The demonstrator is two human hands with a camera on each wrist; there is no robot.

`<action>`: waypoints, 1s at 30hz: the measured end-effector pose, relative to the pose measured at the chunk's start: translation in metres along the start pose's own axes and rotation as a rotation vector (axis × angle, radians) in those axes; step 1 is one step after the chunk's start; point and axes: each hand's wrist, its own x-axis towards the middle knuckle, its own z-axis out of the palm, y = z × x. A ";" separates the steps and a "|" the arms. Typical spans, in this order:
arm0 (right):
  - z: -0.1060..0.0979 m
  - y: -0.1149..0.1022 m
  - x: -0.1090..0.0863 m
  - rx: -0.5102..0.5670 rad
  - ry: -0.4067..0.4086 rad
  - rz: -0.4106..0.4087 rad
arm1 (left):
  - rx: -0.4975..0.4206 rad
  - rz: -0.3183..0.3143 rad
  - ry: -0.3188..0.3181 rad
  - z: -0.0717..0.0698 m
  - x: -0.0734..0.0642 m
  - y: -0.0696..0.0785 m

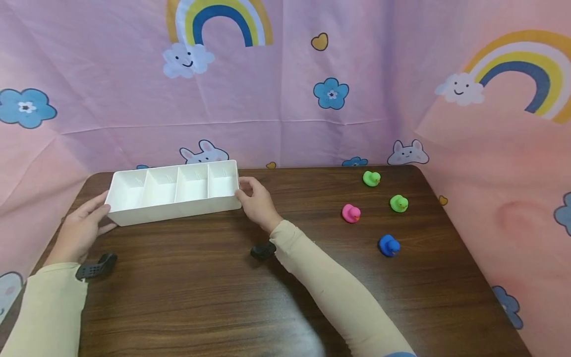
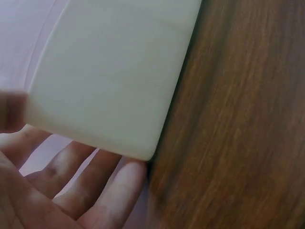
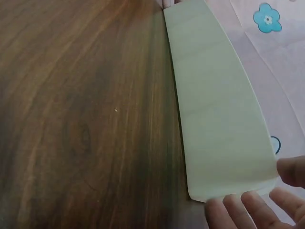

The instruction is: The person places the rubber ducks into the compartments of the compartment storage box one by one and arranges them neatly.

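Observation:
A white divided tray (image 1: 174, 192) with several compartments in a row sits at the far left of the table, its long front wall facing me. My left hand (image 1: 79, 229) holds its left end, thumb near the upper front corner; in the left wrist view several fingers (image 2: 112, 191) lie against the end wall. At the opposite end, my right hand (image 1: 259, 202) grips the tray with thumb and fingers. The right wrist view shows the fingertips (image 3: 217, 210) right at the end wall, and the tray's lower edge running close along the tabletop. Both compartment rows' insides show nothing in them.
On the right of the brown wooden table (image 1: 214, 287) stand two green toy ducks (image 1: 371, 178) (image 1: 399, 204), a pink duck (image 1: 351, 213) and a blue duck (image 1: 389, 245). A patterned pink curtain (image 1: 285, 89) hangs along the back and sides.

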 end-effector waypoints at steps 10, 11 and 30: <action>-0.003 0.010 0.001 0.179 0.041 0.066 | -0.070 0.001 -0.067 0.001 0.001 0.001; -0.003 0.010 0.001 0.194 0.041 0.069 | -0.082 -0.004 -0.069 0.002 0.001 0.002; -0.064 0.028 -0.047 0.293 -0.045 0.079 | -0.046 0.138 -0.176 0.040 -0.031 0.020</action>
